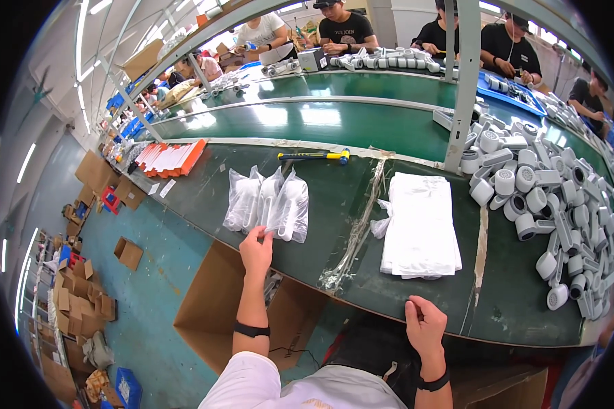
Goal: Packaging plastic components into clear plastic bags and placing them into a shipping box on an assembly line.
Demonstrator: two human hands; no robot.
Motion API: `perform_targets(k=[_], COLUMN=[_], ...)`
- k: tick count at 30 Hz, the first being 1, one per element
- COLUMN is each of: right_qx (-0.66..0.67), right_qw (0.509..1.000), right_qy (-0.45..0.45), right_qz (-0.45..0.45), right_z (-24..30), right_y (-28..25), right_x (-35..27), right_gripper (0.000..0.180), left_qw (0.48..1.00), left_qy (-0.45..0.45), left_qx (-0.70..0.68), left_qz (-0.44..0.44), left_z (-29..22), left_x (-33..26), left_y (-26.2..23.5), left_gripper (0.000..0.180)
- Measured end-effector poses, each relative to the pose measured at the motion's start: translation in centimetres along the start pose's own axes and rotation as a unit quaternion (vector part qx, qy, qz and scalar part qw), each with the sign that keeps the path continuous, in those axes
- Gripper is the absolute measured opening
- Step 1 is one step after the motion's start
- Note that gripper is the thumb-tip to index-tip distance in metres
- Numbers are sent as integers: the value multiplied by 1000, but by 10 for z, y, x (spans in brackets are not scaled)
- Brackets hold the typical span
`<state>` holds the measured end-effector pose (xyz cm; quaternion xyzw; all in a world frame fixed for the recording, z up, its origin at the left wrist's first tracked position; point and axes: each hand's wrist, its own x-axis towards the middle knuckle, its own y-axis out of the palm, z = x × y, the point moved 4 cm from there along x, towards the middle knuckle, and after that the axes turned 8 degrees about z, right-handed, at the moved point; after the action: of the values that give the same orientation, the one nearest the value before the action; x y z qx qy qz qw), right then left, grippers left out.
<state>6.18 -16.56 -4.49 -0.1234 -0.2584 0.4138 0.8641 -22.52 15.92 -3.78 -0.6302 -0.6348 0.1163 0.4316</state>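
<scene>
Three clear plastic bags, each with a white, handled plastic device inside, lie side by side on the dark green workbench. My left hand is at the near end of these bags, its thumb and fingertips pinching the film of the rightmost one. My right hand hovers by the bench's front edge, fingers curled in, and I see nothing in it. Just beyond it is a stack of flat white plastic bags, with a crumpled bit of clear film at its left side.
Loose grey-white devices with round grille heads are heaped on the right. A yellow-and-black hammer and an orange box of white cards lie toward the back. Below stands an open carton. Co-workers sit across the green conveyor.
</scene>
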Motion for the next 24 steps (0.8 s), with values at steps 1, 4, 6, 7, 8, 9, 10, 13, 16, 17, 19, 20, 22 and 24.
perform_targets(k=[1,4,6,7,8,9,10,13,16,17,19,20,22,24], right_qx=[-1,-6,-8,-7,-7,-6,-6,-11,-18,-17,-17,-17,-18,-21], right_qw=[1000,1000,1000,1000,1000,1000,1000,1000,1000,1000,1000,1000,1000,999], right_qy=[0,-4,-2,-2,-2,-3,-3,-8,-13,-15,-18,-20,-19,-27], right_qz=[-1,0,2,2,2,2,3,2,3,2,0,-2,-5,-4], right_z=[-1,-2,-4,-3,-2,-2,-2,-2,-2,0,1,1,0,0], right_y=[0,0,0,0,0,0,0,0,0,0,0,0,0,0], right_x=[0,-1,-1,-1,0,0,0,-1,-1,-1,0,0,0,0], right_gripper=[13,13,13,13,13,13,13,13,13,12,12,12,11,11], left_qw=[1000,1000,1000,1000,999,998,998,996,995,994,993,993,994,994], left_qy=[1,-17,-7,-7,-29,-51,-51,-76,-79,-87,-95,-83,-71,-56], left_qx=[-1,-8,16,17,6,-4,-3,-31,14,29,44,51,57,63], left_qz=[1,5,15,15,23,32,32,43,52,57,63,64,67,63], left_z=[0,-3,-5,-6,-7,-7,-8,-14,-20,-16,-12,-12,-13,-15], left_x=[0,-3,-5,-7,-10,-13,-15,-20,-18,-15,-13,-13,-12,-11], left_y=[0,-3,-8,-10,-12,-13,-14,-12,-12,-10,-9,-9,-9,-11], left_gripper=[32,28,28,28,29,30,30,33,38,39,41,40,40,38])
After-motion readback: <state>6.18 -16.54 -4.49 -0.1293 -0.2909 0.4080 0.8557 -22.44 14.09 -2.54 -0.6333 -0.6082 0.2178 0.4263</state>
